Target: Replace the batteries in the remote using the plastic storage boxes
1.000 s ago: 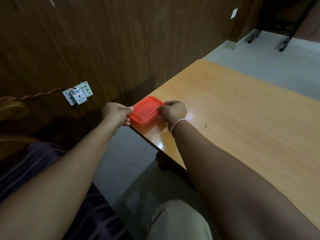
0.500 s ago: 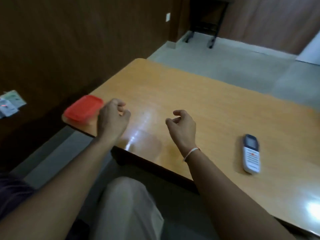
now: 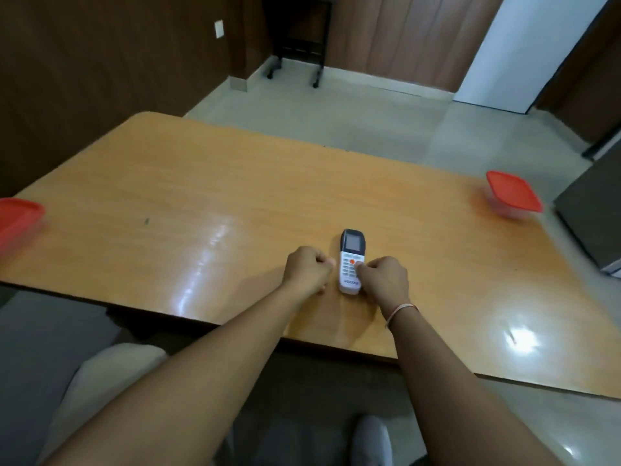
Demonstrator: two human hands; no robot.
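We've got the remote (image 3: 352,262) lying face up near the bench's (image 3: 208,183) front edge, left hand (image 3: 307,271) and right hand (image 3: 385,279) curled against its sides. Red-lidded boxes sit at the left edge (image 3: 18,216) and far right corner (image 3: 513,198).

Bare forearms, no sleeves; thin pale thread band (image 3: 401,310) on R wrist; light trousers (image 3: 100,371).

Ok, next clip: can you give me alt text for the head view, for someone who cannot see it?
A white handheld remote with a dark screen end lies face up on an orange wooden table, with the person's left hand and right hand curled at either side of it. A red-lidded clear plastic box sits at the far right, another red-lidded box at the left edge.
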